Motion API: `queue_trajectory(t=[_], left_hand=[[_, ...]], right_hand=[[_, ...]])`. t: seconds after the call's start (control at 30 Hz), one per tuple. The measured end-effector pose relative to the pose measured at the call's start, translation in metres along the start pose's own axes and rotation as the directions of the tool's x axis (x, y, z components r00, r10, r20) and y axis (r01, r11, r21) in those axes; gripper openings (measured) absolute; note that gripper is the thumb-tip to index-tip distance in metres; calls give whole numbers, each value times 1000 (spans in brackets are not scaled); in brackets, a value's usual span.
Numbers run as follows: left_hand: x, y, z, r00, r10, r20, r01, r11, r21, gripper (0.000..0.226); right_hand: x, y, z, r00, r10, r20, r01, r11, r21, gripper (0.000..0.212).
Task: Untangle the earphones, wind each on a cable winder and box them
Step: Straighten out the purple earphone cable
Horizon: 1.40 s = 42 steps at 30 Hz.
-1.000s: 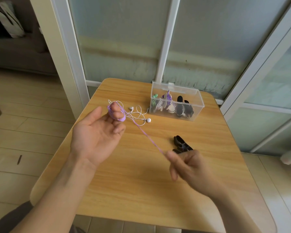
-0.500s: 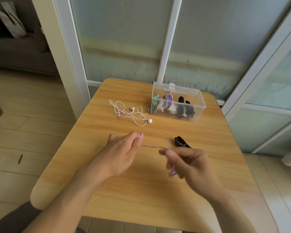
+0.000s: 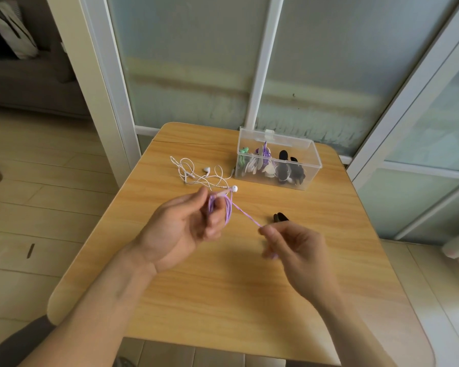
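In the head view, the left hand [image 3: 186, 223] was raised above the wooden table [image 3: 223, 300], its fingers curled with loops of the purple earphone cable [image 3: 224, 210] wound round them, while the right hand [image 3: 294, 245] pinched the same cable's free length, which ran taut between the two hands. A loose white earphone set [image 3: 199, 173] lay on the table beyond the hands, just beside the clear plastic box [image 3: 277, 161] that held several wound earphones, and a black cable winder [image 3: 280, 217] lay on the table behind the right hand.

Table [image 3: 223, 300]: light wood-grain top, smooth, satin. Box [image 3: 309, 165]: clear glossy plastic. White earphones [image 3: 196, 173]: smooth glossy plastic, rubbery cord. Purple cable [image 3: 228, 210]: matt, twisted. Clip [image 3: 280, 217]: black, glossy.
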<state>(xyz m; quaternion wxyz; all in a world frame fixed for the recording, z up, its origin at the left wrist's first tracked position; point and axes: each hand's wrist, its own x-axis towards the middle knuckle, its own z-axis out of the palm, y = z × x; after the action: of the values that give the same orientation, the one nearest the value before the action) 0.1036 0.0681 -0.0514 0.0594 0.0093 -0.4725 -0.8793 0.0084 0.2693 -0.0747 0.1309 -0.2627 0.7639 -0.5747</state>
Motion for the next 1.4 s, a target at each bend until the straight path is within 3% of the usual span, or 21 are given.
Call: queue_trajectory(t=[0.13, 0.23, 0.27, 0.3, 0.37, 0.4, 0.47, 0.53, 0.73, 0.8, 0.9, 1.0, 1.13, 1.3, 1.4], left_hand=[[1, -2, -3, 994, 110, 23, -109, 994, -18, 44], [2, -11, 1, 987, 142, -76, -114, 948, 298, 44], [2, -17, 1, 984, 151, -95, -86, 867, 490, 42], [0, -24, 1, 985, 147, -86, -47, 719, 694, 40], [-2, -37, -1, 985, 173, -19, -32, 286, 958, 26], [-2, -40, -2, 979, 198, 40, -69, 140, 988, 24], [-2, -39, 0, 977, 188, 100, -111, 51, 993, 32], [-2, -36, 2, 984, 143, 103, -118, 105, 987, 39], [-4, -26, 11, 1000, -17, -17, 24, 619, 785, 56], [-1, -26, 14, 997, 12, -81, 43, 761, 647, 53], [0, -32, 25, 977, 85, -196, 16, 885, 464, 49], [1, -40, 34, 942, 67, -329, 20, 967, 253, 48], [3, -47, 35, 852, -32, -522, 63, 997, 42, 48], [3, -51, 35, 817, -29, -576, 110, 988, 106, 40], [5, -47, 35, 805, -24, -593, 152, 974, 167, 24]], right_hand=[[-13, 0, 19, 978, -15, 210, 20, 1000, -22, 14], [-18, 3, 34, 964, -111, 242, 151, 976, -155, 16], [-18, 4, 37, 957, -149, 249, 203, 957, -206, 18], [-18, 3, 38, 951, -176, 254, 237, 944, -232, 19], [-16, 3, 38, 947, -226, 230, 281, 928, -245, 17], [-15, 4, 36, 947, -259, 189, 302, 918, -257, 14], [-12, 4, 31, 944, -321, 73, 328, 900, -287, 11], [-9, 3, 24, 933, -360, -6, 341, 891, -300, 8], [-4, 1, 24, 901, -428, -65, 403, 884, -237, 5], [-4, 5, 29, 899, -432, -71, 414, 891, -188, 7], [-7, 10, 38, 919, -386, -78, 383, 922, -55, 22], [-12, 8, 44, 939, -342, -28, 343, 939, 40, 27], [-13, 5, 45, 941, -339, 26, 339, 935, -108, 14], [-14, 10, 48, 930, -367, 34, 367, 917, -156, 6], [-17, 11, 50, 937, -342, 67, 348, 926, -145, 4]])
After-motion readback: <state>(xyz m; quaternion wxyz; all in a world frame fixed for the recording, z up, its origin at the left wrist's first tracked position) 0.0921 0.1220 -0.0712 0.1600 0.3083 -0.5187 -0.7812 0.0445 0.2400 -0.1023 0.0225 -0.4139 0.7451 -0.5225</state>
